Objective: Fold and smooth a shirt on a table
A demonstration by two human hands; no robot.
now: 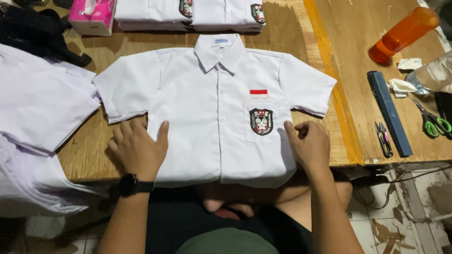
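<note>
White short-sleeved shirt point(212, 108) lies front-up, buttoned, spread flat on the wooden surface point(301, 28), collar away from the person, hem hanging over the near edge; chest pocket carries a dark shield badge point(261, 121) with a small red-and-white patch point(258, 93) above it, sleeves out to both sides. Left hand point(139, 148) rests flat, fingers open and spread, palm down on the shirt's lower left side just below the sleeve, likely pinning the cloth so it stays smooth; holds nothing. Right hand point(308, 143) sits at the shirt's right side seam, fingers curled in and pinching the fabric edge, a loose grip that looks meant to tug it straight. Black wristwatch point(129, 184) on the left wrist. More white cloth point(37, 103) is piled to the left, a stack of folded shirts point(188, 14) at the far edge, pink tissue box point(92, 16) beside it. To the right, well apart: orange bottle point(402, 33) on its side, dark blue bar point(388, 113), small snips point(383, 138), green-handled scissors point(431, 120)
</note>
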